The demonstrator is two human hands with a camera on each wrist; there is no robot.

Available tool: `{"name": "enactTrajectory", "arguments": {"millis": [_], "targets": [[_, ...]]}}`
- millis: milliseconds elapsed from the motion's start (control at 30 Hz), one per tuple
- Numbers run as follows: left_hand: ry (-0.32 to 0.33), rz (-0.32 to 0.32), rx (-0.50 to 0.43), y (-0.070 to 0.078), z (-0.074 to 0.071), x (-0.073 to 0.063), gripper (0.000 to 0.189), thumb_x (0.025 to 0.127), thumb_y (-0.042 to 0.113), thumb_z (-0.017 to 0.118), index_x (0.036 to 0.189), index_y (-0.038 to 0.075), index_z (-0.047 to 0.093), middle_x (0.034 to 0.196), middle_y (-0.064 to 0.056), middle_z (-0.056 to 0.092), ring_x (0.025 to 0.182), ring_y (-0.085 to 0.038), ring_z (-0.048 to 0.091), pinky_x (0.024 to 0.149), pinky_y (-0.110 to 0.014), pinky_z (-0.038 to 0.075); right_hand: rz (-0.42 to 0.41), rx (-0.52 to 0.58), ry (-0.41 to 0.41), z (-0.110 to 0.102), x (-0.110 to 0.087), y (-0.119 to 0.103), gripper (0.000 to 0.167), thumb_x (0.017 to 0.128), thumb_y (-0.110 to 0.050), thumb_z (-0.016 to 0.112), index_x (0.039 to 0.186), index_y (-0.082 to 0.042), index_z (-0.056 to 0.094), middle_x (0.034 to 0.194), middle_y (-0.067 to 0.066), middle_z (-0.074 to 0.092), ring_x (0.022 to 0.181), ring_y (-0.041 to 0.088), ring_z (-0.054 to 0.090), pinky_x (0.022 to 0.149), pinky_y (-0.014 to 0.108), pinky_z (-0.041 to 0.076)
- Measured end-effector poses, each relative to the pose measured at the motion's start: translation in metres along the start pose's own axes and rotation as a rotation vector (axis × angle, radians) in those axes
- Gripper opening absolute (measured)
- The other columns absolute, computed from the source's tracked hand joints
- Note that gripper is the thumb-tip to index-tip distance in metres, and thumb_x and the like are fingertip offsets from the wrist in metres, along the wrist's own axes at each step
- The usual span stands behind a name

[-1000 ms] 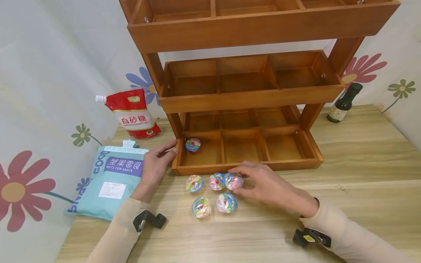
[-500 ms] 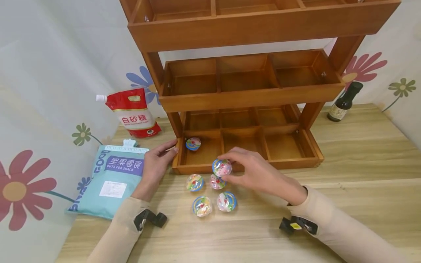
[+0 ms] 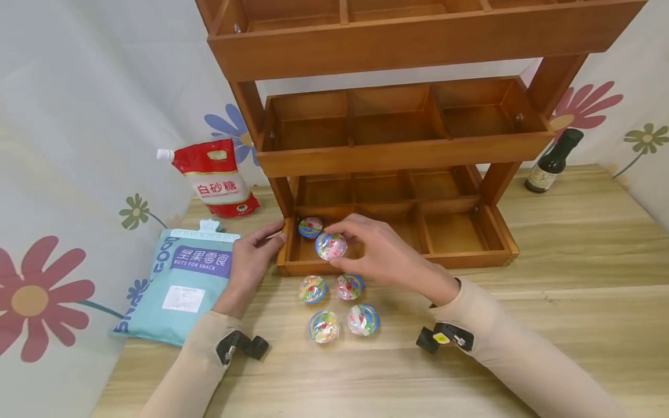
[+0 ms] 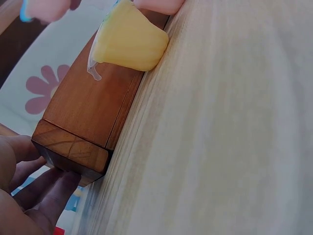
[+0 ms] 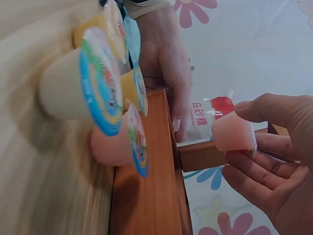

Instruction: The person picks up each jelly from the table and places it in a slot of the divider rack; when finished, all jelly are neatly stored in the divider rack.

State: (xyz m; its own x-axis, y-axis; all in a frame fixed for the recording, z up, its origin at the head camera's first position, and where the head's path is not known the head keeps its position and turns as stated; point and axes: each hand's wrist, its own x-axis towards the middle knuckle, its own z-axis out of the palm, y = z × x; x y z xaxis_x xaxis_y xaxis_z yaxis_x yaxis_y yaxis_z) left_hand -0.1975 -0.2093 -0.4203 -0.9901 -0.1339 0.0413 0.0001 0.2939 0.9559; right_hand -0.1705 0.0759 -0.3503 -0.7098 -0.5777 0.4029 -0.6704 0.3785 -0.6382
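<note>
My right hand point(image 3: 384, 247) pinches a pink jelly cup point(image 3: 331, 247) between thumb and fingers, over the front left compartment of the wooden rack's bottom tier point(image 3: 470, 259). In the right wrist view the held cup's pink body point(image 5: 234, 133) shows. Another jelly cup point(image 3: 310, 227) lies in that compartment, just behind it. My left hand point(image 3: 251, 264) rests against the left end of the tier; in the left wrist view its fingers point(image 4: 56, 193) touch the outer end face. Several jelly cups stand in front of the rack, among them a yellow one point(image 3: 324, 326) and a pink one point(image 3: 349, 287).
A red and white sugar pouch point(image 3: 219, 180) stands left of the rack. Nearer lies a teal nut snack bag point(image 3: 183, 290), beside my left forearm. A dark bottle point(image 3: 554, 162) stands at the back right. The rack's upper tiers point(image 3: 407, 154) rise above the bottom one.
My right hand has lifted the pink jelly cup off the table and carried it left and forward, over the front left compartment. The left hand has stayed at the rack's end.
</note>
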Motion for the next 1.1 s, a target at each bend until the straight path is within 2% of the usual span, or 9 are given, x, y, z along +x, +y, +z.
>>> {"name": "enactTrajectory", "arguments": {"millis": [200, 400, 700, 1100], "targets": [[-0.002, 0.02, -0.018, -0.001, 0.001, 0.001, 0.035, 0.1, 0.017, 0.075, 0.135, 0.009, 0.075, 0.13, -0.01, 0.074, 0.103, -0.008, 0.072, 0.087, -0.02, 0.058, -0.012, 0.018, 0.002, 0.005, 0.017, 0.001, 0.042, 0.09, -0.009, 0.085, 0.129, -0.002, 0.071, 0.118, 0.007, 0.07, 0.099, 0.019, 0.065, 0.088, 0.037, 0.058], [-0.009, 0.022, -0.018, 0.0, 0.005, 0.0, 0.035, 0.1, 0.017, 0.075, 0.134, 0.009, 0.075, 0.128, -0.012, 0.075, 0.1, -0.007, 0.072, 0.086, -0.019, 0.058, 0.031, 0.039, -0.008, 0.009, 0.027, 0.003, 0.043, 0.09, -0.01, 0.085, 0.129, -0.001, 0.07, 0.118, 0.009, 0.069, 0.101, 0.021, 0.069, 0.092, 0.037, 0.059], [-0.011, 0.008, -0.017, 0.003, 0.005, -0.001, 0.035, 0.1, 0.019, 0.075, 0.134, 0.011, 0.075, 0.13, -0.009, 0.074, 0.106, -0.012, 0.072, 0.088, -0.019, 0.057, 0.104, 0.065, -0.028, 0.016, 0.035, 0.01, 0.043, 0.091, -0.009, 0.084, 0.131, -0.001, 0.069, 0.119, 0.009, 0.069, 0.103, 0.023, 0.07, 0.094, 0.033, 0.058], [0.017, 0.027, -0.009, 0.0, 0.002, 0.001, 0.033, 0.099, 0.016, 0.076, 0.131, 0.011, 0.077, 0.125, -0.011, 0.076, 0.096, -0.005, 0.073, 0.084, -0.02, 0.058, 0.162, 0.081, -0.073, 0.031, 0.042, 0.026, 0.045, 0.092, -0.009, 0.083, 0.134, 0.0, 0.068, 0.13, 0.014, 0.068, 0.107, 0.024, 0.07, 0.093, 0.03, 0.058]]}}
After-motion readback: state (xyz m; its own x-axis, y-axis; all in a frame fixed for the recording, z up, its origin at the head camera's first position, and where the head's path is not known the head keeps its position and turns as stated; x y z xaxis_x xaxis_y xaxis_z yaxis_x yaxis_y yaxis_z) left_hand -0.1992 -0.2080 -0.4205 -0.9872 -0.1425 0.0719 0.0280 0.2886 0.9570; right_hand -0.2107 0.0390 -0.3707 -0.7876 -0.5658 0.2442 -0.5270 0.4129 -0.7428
